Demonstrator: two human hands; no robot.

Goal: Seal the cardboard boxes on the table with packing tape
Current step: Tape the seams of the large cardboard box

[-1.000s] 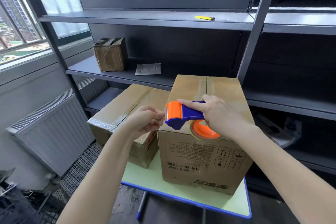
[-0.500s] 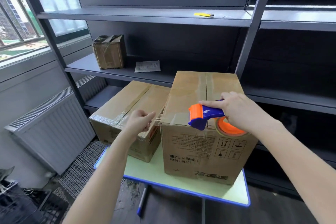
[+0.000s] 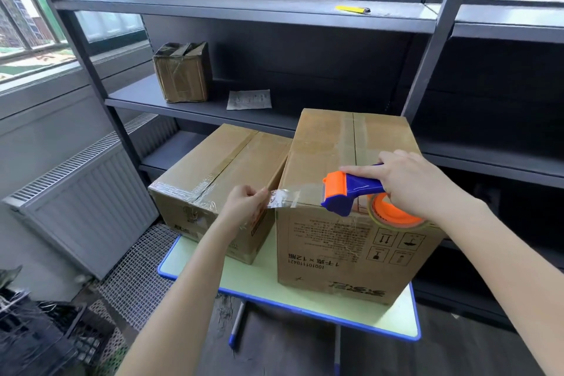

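Clear packing tape (image 3: 285,197) stretches along the near top edge of the taller cardboard box (image 3: 351,223) on my table (image 3: 305,296). My left hand (image 3: 244,203) pinches its free end; my right hand (image 3: 409,183) grips the blue-and-orange tape dispenser (image 3: 351,192).

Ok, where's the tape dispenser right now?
In the head view the tape dispenser is in the right hand, at the near top edge of the tall box, right of the left hand pinching the tape end.
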